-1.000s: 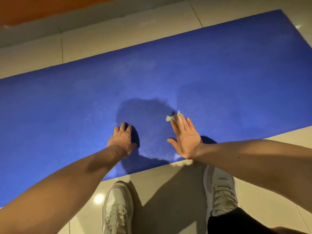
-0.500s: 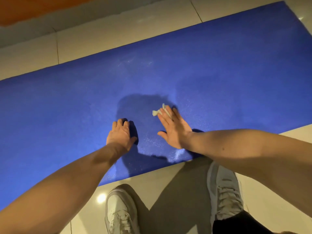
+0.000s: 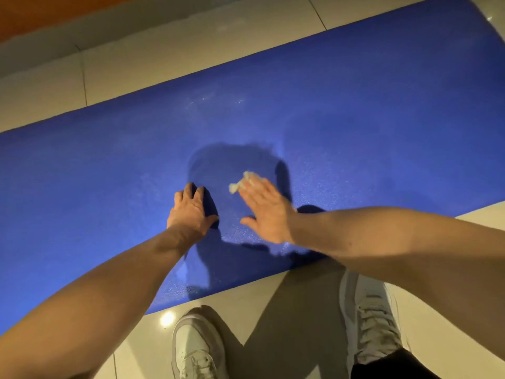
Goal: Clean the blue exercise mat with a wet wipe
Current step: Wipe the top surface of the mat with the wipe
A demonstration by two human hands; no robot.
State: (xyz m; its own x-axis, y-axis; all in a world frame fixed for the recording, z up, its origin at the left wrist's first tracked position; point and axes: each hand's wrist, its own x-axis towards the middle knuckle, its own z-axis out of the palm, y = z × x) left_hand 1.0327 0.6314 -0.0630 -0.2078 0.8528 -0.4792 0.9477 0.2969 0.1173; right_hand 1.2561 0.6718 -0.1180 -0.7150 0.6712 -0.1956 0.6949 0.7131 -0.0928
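Observation:
The blue exercise mat (image 3: 355, 110) lies flat across the tiled floor. My right hand (image 3: 266, 212) lies on it near the front edge, fingers straight, pressing a small crumpled white wet wipe (image 3: 241, 183) that sticks out past the fingertips. My left hand (image 3: 191, 212) rests on the mat just to the left, fingers bent with the tips on the surface and nothing in it. A dark shadow covers the mat around both hands.
Pale floor tiles (image 3: 191, 42) border the mat at the back and front. My two white sneakers (image 3: 196, 348) (image 3: 369, 315) stand on the tiles just in front of the mat's near edge. An orange strip (image 3: 41, 12) runs along the far top left.
My right hand has slid the wipe leftward across the mat, closer to my left hand. The left hand has stayed in about the same spot.

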